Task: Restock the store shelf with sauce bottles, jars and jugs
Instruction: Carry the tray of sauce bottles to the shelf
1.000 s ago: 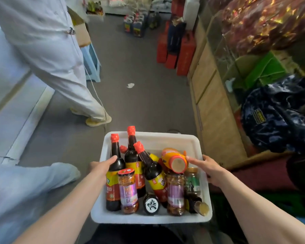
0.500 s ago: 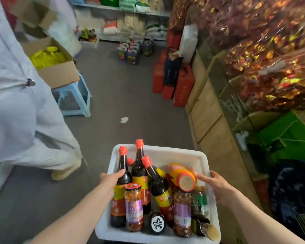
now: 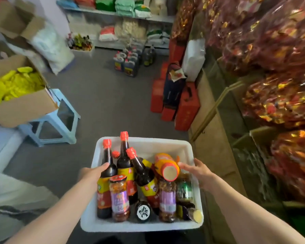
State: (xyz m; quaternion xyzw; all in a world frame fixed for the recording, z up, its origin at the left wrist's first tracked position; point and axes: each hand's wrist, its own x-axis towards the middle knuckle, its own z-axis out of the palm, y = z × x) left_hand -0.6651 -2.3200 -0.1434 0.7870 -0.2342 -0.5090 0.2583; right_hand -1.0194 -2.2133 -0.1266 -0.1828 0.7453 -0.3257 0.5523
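I carry a white foam bin (image 3: pixel 173 143) in front of me. My left hand (image 3: pixel 92 173) grips its left rim, thumb inside against a dark sauce bottle (image 3: pixel 106 166). My right hand (image 3: pixel 199 171) grips the right rim. Inside stand three dark bottles with red caps, an orange bottle (image 3: pixel 166 164) lying on top, jars of chili sauce (image 3: pixel 119 198) with purple labels, a green-label jar (image 3: pixel 184 188) and a black-lidded jar (image 3: pixel 143 211).
Grey floor aisle ahead. A cardboard box of yellow packs (image 3: pixel 16 92) sits on a blue stool (image 3: pixel 58 124) at left. Red gift boxes (image 3: pixel 185 106) stand against a wooden counter (image 3: pixel 211 131) on the right. Jugs (image 3: pixel 128 64) and shelves (image 3: pixel 123 16) lie at the far end.
The view has tilted up and advanced down the aisle; the person in white at left has dropped out of sight. Both hands keep the same hold on the bin.
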